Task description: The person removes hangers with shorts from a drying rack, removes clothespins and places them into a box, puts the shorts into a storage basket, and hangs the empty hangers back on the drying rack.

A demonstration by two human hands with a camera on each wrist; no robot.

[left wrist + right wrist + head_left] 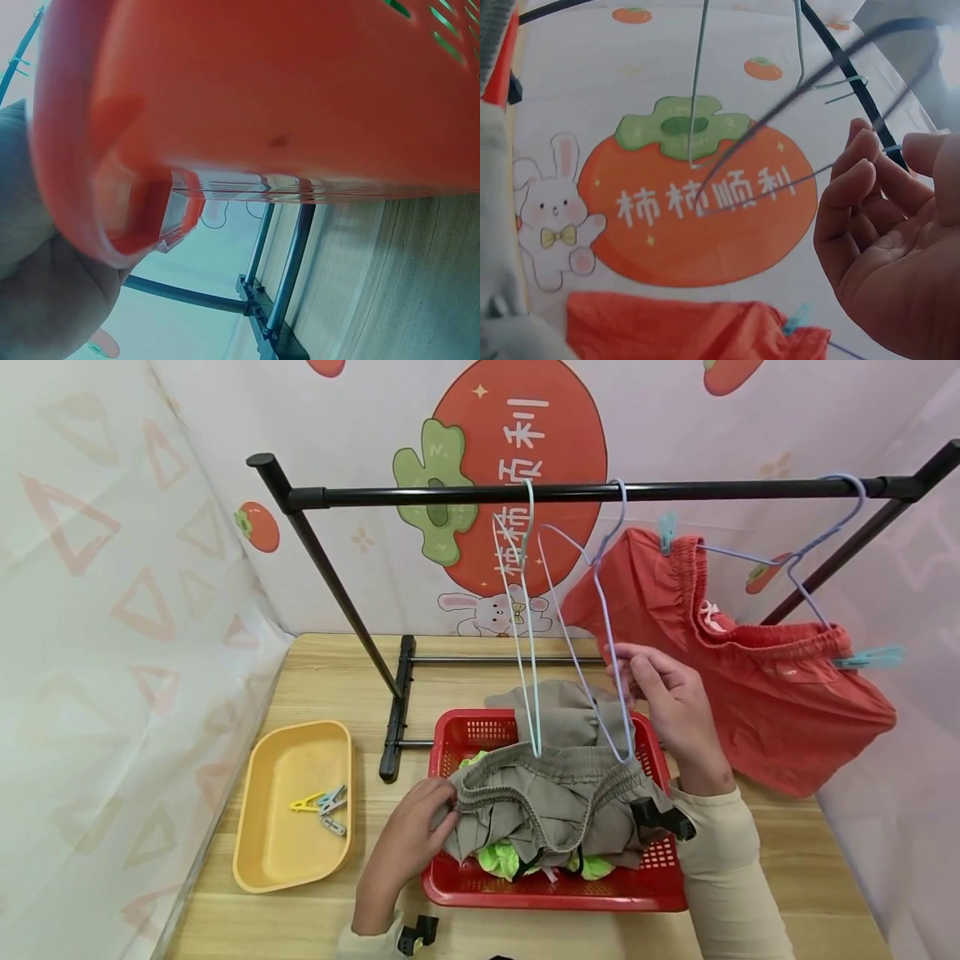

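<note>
Grey shorts (510,818) with an elastic waistband lie over a red basket (555,900). My left hand (408,839) grips the left end of their waistband; in the left wrist view, the basket's side hides most of that hand. My right hand (678,710), fingers curled, holds a purple hanger (604,602) by its wire side. That hanger hooks on the black rod (450,495), and its lower corner reaches the shorts' waistband. In the right wrist view the hanger is blurred beside my fingertips. A pale green hanger (534,668) hangs just left of it, also reaching down to the waistband.
Red shorts (772,693) hang at the right from another purple hanger (798,556), held by blue clips (870,657). A yellow tray (288,860) with several clothespins (326,802) stands at the left. Bright green cloth (501,860) shows under the grey shorts. The rack's foot (397,718) stands behind the basket.
</note>
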